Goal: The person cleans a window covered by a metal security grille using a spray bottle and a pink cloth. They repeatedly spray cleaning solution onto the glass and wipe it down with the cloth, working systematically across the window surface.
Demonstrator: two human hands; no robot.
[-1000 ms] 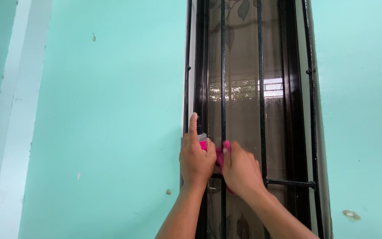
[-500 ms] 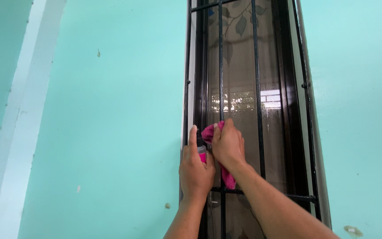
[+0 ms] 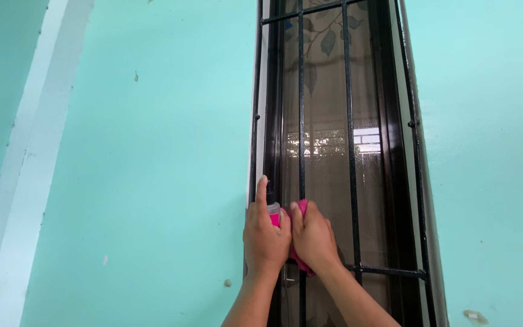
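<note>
Dropped lower since half a second ago: right hand (image 3: pixel 313 237), down from the upper stretch of the bar to just above the crossbar, pink cloth (image 3: pixel 301 261) carried along and now mostly hidden beneath the palm. Fingers curled and pressed together over the cloth, pinning it against the dark vertical bar (image 3: pixel 301 121) of the window grille, cloth showing only at 12 and at 6 o'clock of the knuckles. At 9 o'clock of it and touching, left hand (image 3: pixel 266 237), unmoved, wrapped tight around a small spray bottle (image 3: pixel 275 213) with pink body and pale collar, index finger stretched straight up toward 12 o'clock along the black frame edge. Horizontal crossbar (image 3: pixel 388 272) running off toward 3 o'clock from the right wrist. Behind the bars, brown glass pane (image 3: pixel 328 181) with a leaf pattern at 12 o'clock. Turquoise wall (image 3: pixel 152 169) to both sides.
</note>
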